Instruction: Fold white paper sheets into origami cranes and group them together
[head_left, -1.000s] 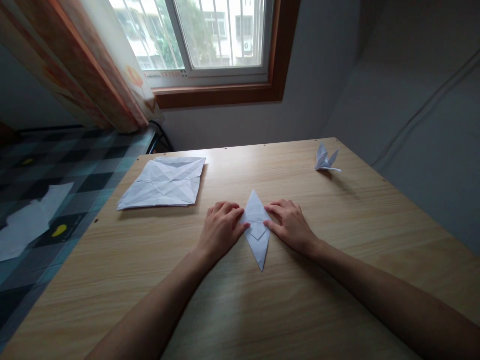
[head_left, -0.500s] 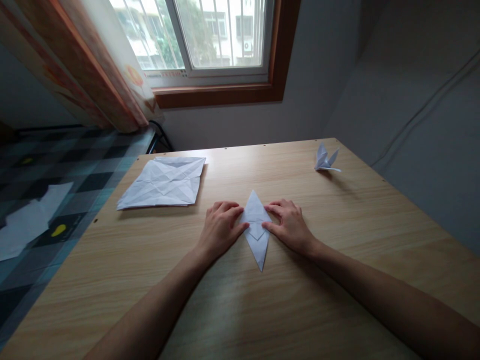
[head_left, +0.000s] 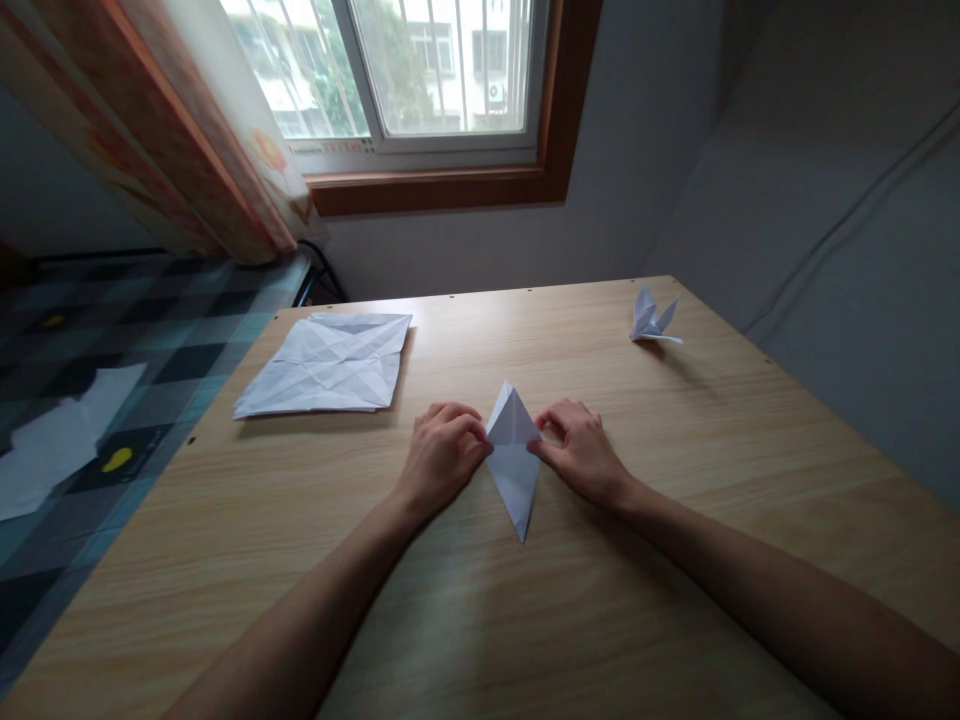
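The left hand (head_left: 448,452) pinches the left side corner of a white folded diamond (head_left: 516,485) between thumb and fingers, and the right hand (head_left: 579,448) pinches its right side corner, so the diamond sits between them at the middle of the table (head_left: 420,625), one point toward the window (head_left: 450,70) and the other toward the person. Beyond the left hand lies a creased stack (head_left: 330,365) of paper, and a folded paper figure (head_left: 649,318) stands near the table's far right corner, well apart from the right hand.

Can't read any text, brand or number. Can see reddish marks (head_left: 342,147) on window frame (head_left: 457,155), too small to decipher.
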